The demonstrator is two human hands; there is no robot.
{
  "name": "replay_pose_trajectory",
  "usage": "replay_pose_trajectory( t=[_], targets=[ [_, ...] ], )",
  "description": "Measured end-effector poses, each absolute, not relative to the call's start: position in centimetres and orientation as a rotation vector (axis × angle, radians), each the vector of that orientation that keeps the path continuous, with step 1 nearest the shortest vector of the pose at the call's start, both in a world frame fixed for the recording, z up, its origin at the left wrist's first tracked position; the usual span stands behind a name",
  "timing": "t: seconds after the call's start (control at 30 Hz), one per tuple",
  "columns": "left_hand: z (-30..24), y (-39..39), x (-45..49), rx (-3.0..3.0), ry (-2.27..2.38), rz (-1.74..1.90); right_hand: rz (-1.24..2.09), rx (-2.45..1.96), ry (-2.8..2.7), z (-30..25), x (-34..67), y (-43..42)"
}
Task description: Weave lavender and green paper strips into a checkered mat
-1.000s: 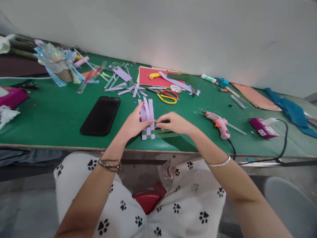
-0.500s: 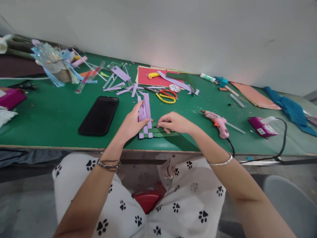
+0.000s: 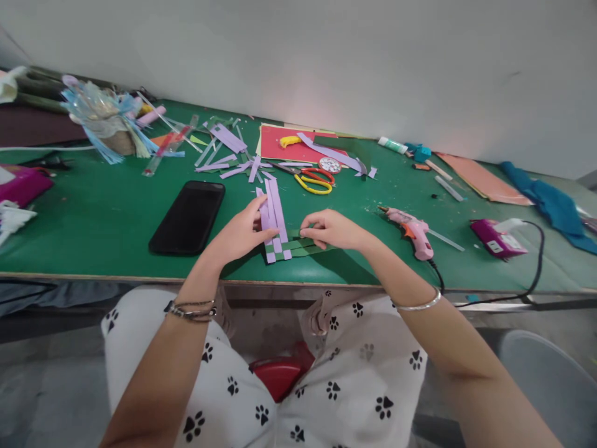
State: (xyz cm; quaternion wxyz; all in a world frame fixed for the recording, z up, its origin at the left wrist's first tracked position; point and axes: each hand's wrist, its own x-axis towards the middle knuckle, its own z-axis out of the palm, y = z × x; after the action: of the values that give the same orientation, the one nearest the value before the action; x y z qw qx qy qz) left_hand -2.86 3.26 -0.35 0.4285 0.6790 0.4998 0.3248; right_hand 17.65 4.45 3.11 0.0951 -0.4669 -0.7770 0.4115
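Purple paper strips (image 3: 275,208) run away from me and cross green paper strips (image 3: 303,251) in a small checkered weave near the table's front edge. My left hand (image 3: 242,235) grips the weave's left side, its thumb across the purple strips and its fingers partly hidden at their far side. To the right, my right hand (image 3: 333,229) has thumb and forefinger pinched on the end of a green strip, and its other fingers are curled. The lower green strips stretch rightward beneath that hand.
A black phone (image 3: 187,218) lies left of the weave. Beyond are scissors (image 3: 314,180), purple scraps (image 3: 228,138) and red paper (image 3: 275,144). To the right are a pink glue gun (image 3: 413,230) and a purple power block (image 3: 497,238) with its cord.
The weave has tilted slightly, with the purple strips leaning further left at their far ends. My left hand has shifted a little left; the right still pinches the green strip.
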Motion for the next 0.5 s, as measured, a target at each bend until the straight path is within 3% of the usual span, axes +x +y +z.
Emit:
replay_pose_trajectory(
  t=[0.5],
  targets=[
    [-0.08,3.19,-3.10,1.778,1.254,0.844,1.159,-1.384,-2.362,3.26,17.66,4.83]
  ],
)
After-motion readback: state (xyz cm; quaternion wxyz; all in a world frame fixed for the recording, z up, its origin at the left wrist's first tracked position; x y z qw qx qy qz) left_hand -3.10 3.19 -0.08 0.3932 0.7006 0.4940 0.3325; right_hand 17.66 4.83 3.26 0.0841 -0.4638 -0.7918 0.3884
